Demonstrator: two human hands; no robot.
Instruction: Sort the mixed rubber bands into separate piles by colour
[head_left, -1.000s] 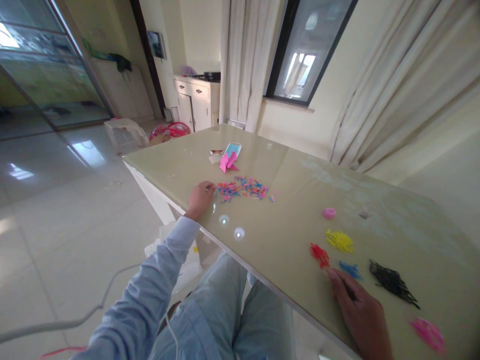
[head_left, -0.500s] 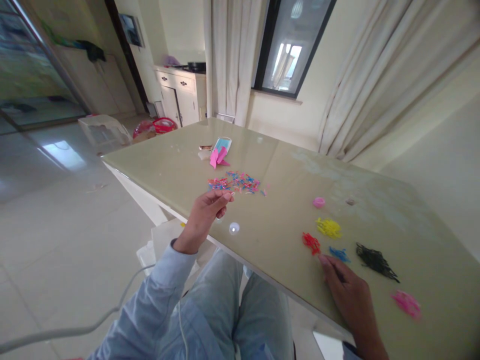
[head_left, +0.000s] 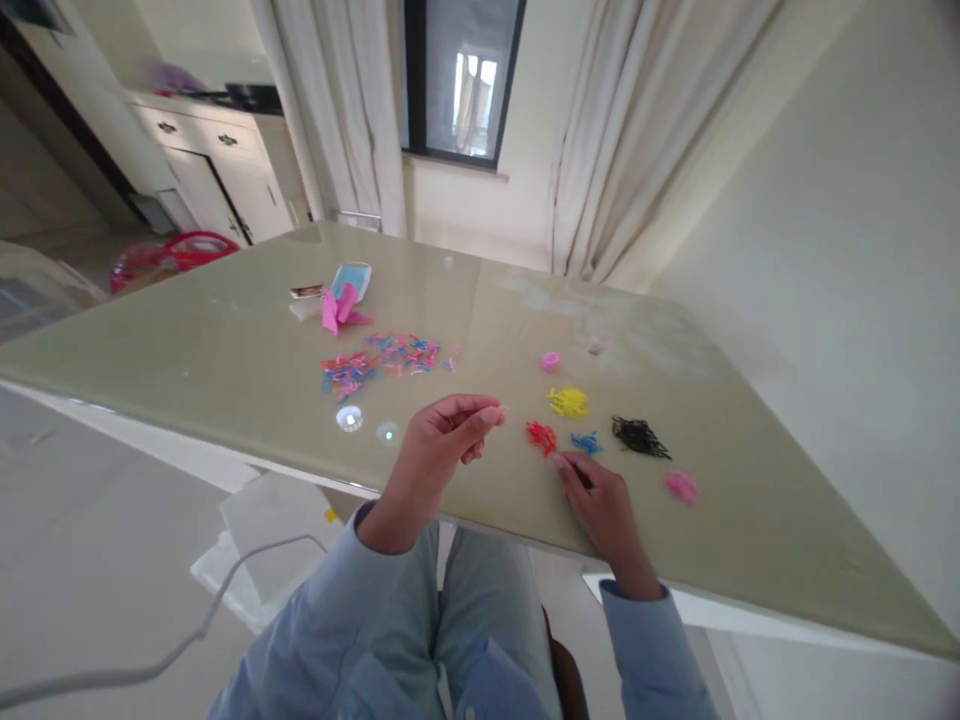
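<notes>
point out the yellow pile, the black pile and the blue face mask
yellow pile (head_left: 569, 403): head view, middle of the pile
black pile (head_left: 637, 436): head view, middle of the pile
blue face mask (head_left: 355, 278): head view, its uncovered upper part

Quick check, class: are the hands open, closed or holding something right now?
Left hand: closed in a pinch; anything held is too small to identify.
Right hand: pinched closed at the red pile; cannot tell if it holds a piece.
</notes>
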